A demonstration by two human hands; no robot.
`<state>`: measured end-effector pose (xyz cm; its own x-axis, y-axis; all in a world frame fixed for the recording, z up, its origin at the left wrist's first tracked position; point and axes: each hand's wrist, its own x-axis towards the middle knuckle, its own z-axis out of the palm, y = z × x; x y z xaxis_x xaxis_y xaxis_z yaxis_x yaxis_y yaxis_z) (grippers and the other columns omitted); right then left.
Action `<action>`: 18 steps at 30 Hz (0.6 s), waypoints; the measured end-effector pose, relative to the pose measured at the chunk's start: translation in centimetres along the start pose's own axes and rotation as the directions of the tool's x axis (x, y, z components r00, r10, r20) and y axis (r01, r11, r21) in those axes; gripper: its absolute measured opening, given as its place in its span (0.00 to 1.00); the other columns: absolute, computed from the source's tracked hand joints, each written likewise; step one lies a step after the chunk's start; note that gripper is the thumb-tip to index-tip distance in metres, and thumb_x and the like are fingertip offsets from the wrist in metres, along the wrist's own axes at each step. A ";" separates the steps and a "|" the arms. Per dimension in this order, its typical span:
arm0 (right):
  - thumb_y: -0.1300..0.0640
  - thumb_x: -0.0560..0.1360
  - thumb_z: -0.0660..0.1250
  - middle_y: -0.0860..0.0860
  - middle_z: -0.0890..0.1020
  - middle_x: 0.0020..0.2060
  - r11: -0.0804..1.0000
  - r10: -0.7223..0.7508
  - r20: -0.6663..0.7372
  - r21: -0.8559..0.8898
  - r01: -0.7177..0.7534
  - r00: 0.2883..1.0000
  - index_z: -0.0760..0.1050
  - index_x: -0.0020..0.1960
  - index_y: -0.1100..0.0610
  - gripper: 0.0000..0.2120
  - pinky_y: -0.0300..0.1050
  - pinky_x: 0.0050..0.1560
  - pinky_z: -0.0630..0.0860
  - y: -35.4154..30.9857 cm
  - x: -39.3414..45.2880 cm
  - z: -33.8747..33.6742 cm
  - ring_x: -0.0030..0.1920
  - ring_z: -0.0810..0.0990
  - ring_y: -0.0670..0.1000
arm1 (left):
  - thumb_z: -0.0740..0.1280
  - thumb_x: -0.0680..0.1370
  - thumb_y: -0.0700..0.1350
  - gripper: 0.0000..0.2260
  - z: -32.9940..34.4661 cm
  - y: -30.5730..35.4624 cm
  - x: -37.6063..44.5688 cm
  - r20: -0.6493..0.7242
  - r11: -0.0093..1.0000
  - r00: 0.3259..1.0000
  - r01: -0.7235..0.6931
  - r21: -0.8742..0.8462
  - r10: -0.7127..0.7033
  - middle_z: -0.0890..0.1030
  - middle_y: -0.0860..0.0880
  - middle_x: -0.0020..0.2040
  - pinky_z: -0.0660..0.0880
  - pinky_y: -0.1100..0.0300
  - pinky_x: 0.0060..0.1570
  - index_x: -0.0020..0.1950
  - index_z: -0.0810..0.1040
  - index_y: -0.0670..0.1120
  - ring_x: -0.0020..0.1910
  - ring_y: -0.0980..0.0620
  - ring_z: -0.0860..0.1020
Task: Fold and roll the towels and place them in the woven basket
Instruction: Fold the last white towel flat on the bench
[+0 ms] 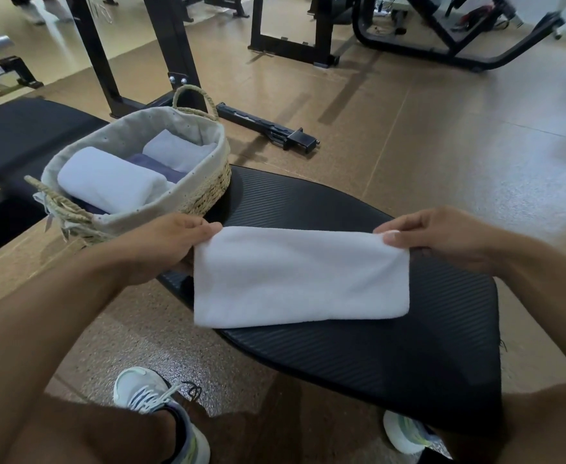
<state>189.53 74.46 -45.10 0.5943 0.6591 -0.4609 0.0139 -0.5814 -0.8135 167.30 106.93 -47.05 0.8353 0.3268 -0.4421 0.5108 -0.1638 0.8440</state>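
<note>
A white towel [300, 276], folded into a rectangle, lies across the black ribbed bench pad [408, 346] in front of me. My left hand [171, 244] pinches its upper left corner. My right hand [439, 234] pinches its upper right corner. To the left, at the pad's far end, stands the woven basket [204, 192] with a grey cloth lining. Inside it lie a rolled white towel [107, 180], a second white towel [178, 150] behind, and a purple towel [154, 164] between them.
A black bench [24, 135] stretches behind the basket at left. Black gym machine frames [171, 45] stand on the brown floor beyond, and a black bar part [268, 127] lies on the floor. My shoes [151, 401] are below the pad.
</note>
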 end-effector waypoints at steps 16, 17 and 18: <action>0.58 0.74 0.74 0.53 0.85 0.39 0.986 -0.010 0.108 -0.167 0.028 0.994 0.76 0.48 0.61 0.09 0.41 0.39 0.79 0.4 -0.9 0.5 0.36 0.82 0.46 | 0.77 0.70 0.50 0.10 0.0 -0.7 -0.5 0.001 0.978 1.000 0.000 0.208 -0.001 0.87 0.45 0.41 0.84 0.46 0.48 0.42 0.84 0.44 0.40 0.46 0.86; 0.58 0.74 0.74 0.53 0.85 0.37 0.985 -0.024 0.042 -0.169 0.031 0.999 0.76 0.48 0.62 0.10 0.40 0.37 0.79 0.5 -0.6 0.7 0.34 0.82 0.45 | 0.77 0.72 0.48 0.09 0.1 -0.9 -0.2 -0.026 0.974 1.000 0.000 0.226 0.006 0.86 0.46 0.39 0.84 0.46 0.47 0.43 0.83 0.43 0.39 0.48 0.86; 0.58 0.75 0.74 0.53 0.86 0.37 0.981 -0.042 -0.010 -0.191 0.040 0.999 0.76 0.49 0.62 0.10 0.39 0.36 0.79 0.6 -0.3 0.9 0.33 0.82 0.45 | 0.76 0.73 0.46 0.08 0.1 -1.0 -0.1 -0.049 0.971 0.999 0.001 0.238 0.011 0.86 0.47 0.39 0.84 0.47 0.46 0.43 0.83 0.43 0.38 0.48 0.85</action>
<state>188.62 74.39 -45.75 0.6009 0.6784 -0.4226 0.1910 -0.6353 -0.7483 166.79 106.95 -47.88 0.8301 0.3697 -0.4173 0.5450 -0.3800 0.7474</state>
